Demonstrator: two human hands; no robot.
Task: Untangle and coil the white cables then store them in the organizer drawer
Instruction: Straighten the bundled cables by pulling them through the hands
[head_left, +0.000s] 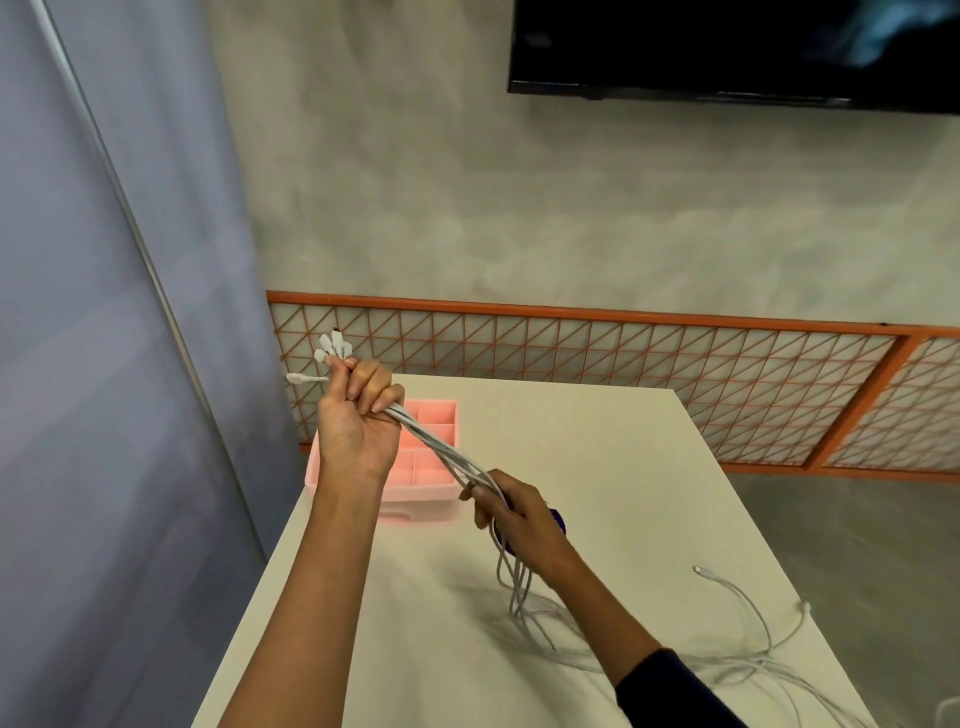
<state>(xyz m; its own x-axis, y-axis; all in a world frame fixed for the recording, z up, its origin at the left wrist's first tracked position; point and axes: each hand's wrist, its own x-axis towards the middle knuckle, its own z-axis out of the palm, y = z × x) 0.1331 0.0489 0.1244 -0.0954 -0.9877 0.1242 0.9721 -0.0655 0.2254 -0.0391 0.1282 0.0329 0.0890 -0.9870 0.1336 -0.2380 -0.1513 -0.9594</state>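
Far left hangs a grey curtain (104, 364). My left hand (356, 421), raised, is clenched on the plug ends of the white cables (439, 446). The bundle slants straight down and rightward into my right hand (517, 514), lower and nearer me, fingers curled round the strands. The pink organizer drawer (421, 499) sits behind, nearest my left hand. Loose lengths trail right over the white table (623, 467). Beyond it are an orange lattice panel (623, 353) and a dark screen (727, 47).

No readable text, labels or numbers anywhere in view.
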